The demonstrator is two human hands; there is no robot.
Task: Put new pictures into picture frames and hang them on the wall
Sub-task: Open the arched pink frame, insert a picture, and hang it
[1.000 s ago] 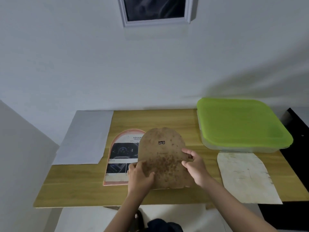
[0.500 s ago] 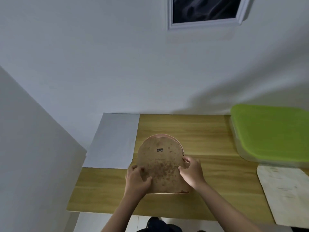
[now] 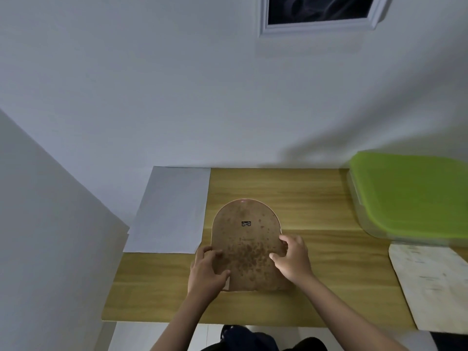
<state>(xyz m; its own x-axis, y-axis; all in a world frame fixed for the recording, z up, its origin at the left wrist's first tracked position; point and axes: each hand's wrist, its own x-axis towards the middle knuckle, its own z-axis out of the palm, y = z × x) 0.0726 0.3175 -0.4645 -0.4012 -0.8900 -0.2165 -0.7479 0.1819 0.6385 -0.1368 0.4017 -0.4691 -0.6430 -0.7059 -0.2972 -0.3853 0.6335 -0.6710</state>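
Wooden table [image 3: 316, 198]: left hand [image 3: 206, 271] and right hand [image 3: 293, 259], fingers curled, press arched backing board [image 3: 247, 245]; seat edges evenly, starting at six o'clock.

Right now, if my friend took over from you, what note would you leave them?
Left hand: fingers curled on the lower left edge of the backing board, pressing it down.
Right hand: fingers curled on the board's right edge.
The arched brown board lies on the pink frame, face down on the table; only a thin rim of frame shows.
White paper lies at the left, a pale arched sheet at the right, in front of the green-lidded box.
Done: board laid over the frame.
Left: seat the board, hang the frame on the wall near the framed picture.
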